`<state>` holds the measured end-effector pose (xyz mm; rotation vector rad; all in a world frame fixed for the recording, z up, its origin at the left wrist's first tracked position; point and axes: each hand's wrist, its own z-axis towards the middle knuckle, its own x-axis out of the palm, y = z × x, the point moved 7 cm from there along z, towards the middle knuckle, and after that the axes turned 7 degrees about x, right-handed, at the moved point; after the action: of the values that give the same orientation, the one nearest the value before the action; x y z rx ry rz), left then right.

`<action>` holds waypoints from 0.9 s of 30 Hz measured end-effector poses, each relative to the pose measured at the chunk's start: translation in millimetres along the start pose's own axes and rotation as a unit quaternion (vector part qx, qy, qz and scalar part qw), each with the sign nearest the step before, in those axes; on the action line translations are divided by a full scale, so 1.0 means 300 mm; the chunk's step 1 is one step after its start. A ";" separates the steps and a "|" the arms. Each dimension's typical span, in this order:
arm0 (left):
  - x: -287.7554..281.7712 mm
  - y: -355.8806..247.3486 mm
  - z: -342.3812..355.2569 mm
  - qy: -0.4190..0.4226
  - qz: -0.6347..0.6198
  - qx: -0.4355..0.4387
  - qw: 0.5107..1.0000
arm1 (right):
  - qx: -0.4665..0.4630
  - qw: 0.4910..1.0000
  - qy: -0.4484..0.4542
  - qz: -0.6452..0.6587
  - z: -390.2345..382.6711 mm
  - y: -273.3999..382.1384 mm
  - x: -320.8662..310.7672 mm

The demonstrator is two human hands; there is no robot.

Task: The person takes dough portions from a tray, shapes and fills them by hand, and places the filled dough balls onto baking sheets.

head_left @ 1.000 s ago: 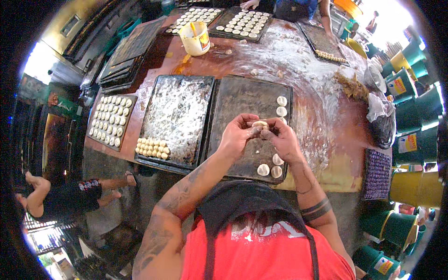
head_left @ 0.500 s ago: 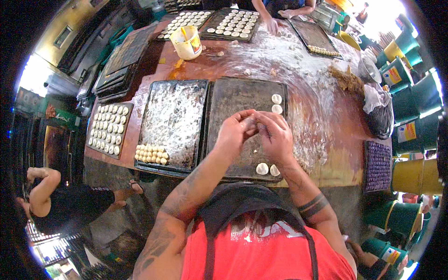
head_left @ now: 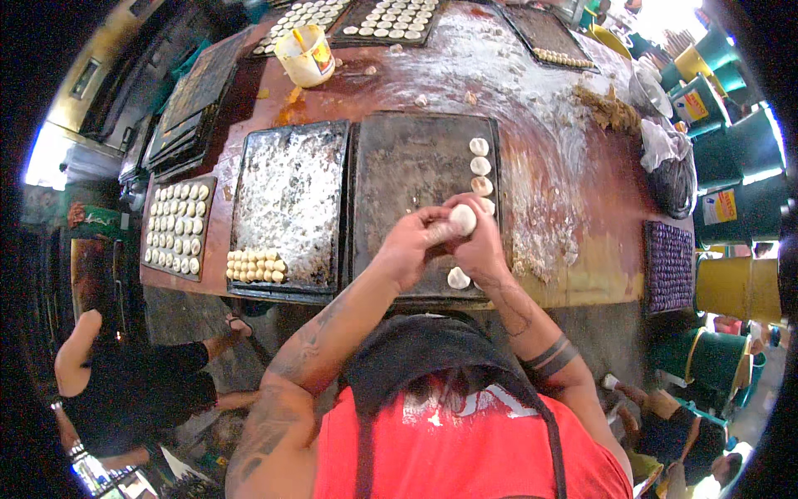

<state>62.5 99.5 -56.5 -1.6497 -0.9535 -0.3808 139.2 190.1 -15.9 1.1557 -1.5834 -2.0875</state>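
My left hand (head_left: 407, 248) and my right hand (head_left: 480, 249) meet over the dark baking tray (head_left: 399, 166). Between them is a round white dough ball (head_left: 462, 219), with fingers of both hands closed about it. The left fingertips are a little blurred. Beyond my hands, several dough balls (head_left: 479, 147) stand in a column along the tray's right edge; the nearest of these is partly covered by my fingers. One more flattened dough ball (head_left: 458, 278) lies near the tray's front edge, beside my right wrist.
To the left, a floured tray (head_left: 291, 191) holds small dough pieces (head_left: 255, 266) at its near corner. Farther left is a tray of filled rounds (head_left: 176, 224). A white bucket (head_left: 305, 62) stands behind. A plastic bag (head_left: 672, 179) and purple tray (head_left: 669, 268) line the right side.
A white dough ball now shows between my hands. More of the dough column is uncovered, and only one ball shows at the tray's front. The whole view has shifted slightly.
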 end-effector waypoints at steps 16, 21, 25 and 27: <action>-0.257 -0.007 -0.076 -0.159 0.435 0.137 0.876 | 0.090 0.937 0.075 -0.329 -0.207 -0.225 0.011; -0.335 0.076 -0.106 -0.106 0.361 0.071 0.924 | -0.075 0.913 0.160 -0.368 -0.220 -0.245 0.074; -0.465 -0.118 -0.263 -0.181 0.585 0.128 0.780 | -0.035 0.941 -0.148 -0.302 -0.092 -0.329 -0.369; -0.617 -0.246 -0.331 -0.272 0.707 0.069 0.649 | 0.118 0.916 -0.215 -0.318 -0.153 -0.726 -0.693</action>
<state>-84.6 -60.9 -103.4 -1.8734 0.1702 1.2851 357.8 370.4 -127.6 1.5345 -1.8694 -2.7791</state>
